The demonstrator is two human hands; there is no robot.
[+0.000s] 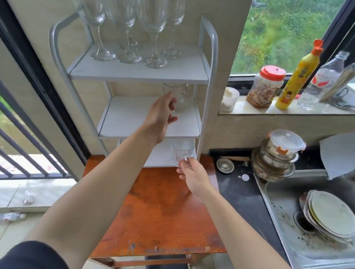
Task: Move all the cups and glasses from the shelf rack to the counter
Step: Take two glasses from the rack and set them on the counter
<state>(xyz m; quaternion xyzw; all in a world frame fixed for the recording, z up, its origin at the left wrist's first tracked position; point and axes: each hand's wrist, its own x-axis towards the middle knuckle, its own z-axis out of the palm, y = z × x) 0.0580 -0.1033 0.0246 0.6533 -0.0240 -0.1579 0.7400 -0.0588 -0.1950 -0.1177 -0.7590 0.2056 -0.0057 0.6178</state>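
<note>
Clear stemmed wine glasses [127,19] fill the top tier of the white metal shelf rack [211,50], the left hand [160,116] spreads its fingers at the middle-tier clear glass mug [183,100], the right hand [192,175] pinches the bottom-tier ribbed glass tumbler [181,150], and no glassware stands on the orange wooden bench [160,209] below, so transfer appears barely begun.

So the white three-tier shelf rack [138,80] sits at the back of an orange-brown wooden tabletop [159,215], with the dark counter [238,193] right beside it. Its top shelf has a cluster of clear stemmed wine glasses [151,22], all upright and packed close, four or five, hard to count since they overlap. The middle shelf has one clear glass mug [183,100] standing at the right end, partly hidden behind the left hand [160,116]. On the bottom shelf a clear ribbed tumbler [181,148] is pinched low down by the right hand [194,176].
</note>
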